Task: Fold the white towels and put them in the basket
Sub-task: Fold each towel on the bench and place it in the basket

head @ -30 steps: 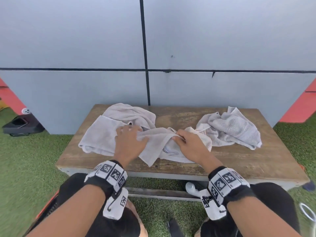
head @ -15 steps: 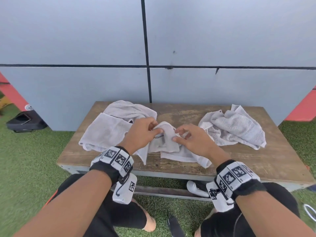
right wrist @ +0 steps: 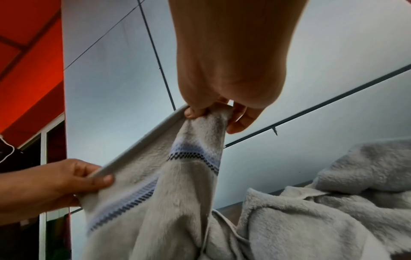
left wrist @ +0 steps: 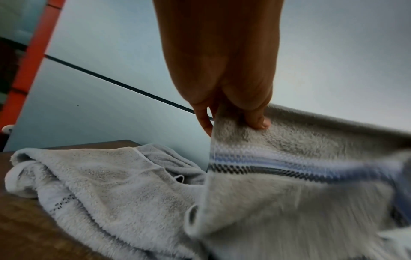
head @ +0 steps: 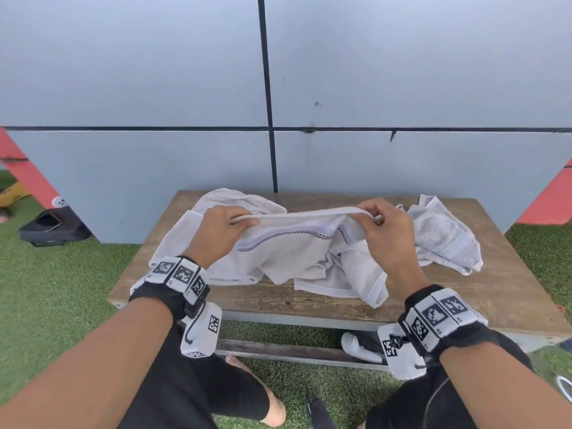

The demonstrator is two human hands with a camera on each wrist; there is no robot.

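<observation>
A white towel (head: 297,246) with a blue and dark checked stripe is held up over the wooden bench (head: 507,292), its top hem stretched between both hands. My left hand (head: 238,222) pinches the hem's left end; my right hand (head: 373,216) pinches the right end. The lower part of the towel hangs bunched onto the bench. In the left wrist view the thumb and fingers (left wrist: 255,121) clamp the hem of the towel (left wrist: 289,184). In the right wrist view the fingertips (right wrist: 195,112) pinch the towel (right wrist: 189,176) at a gathered corner. No basket is in view.
A second white towel (head: 185,236) lies crumpled on the bench's left part, a third (head: 445,239) on the right. A grey panel wall (head: 371,88) stands right behind the bench. Artificial grass (head: 55,289) surrounds it; a black case (head: 49,226) lies at far left.
Both hands rose and moved apart, lifting the middle towel off the bench and pulling its top hem taut; earlier they worked it low on the bench top, close together.
</observation>
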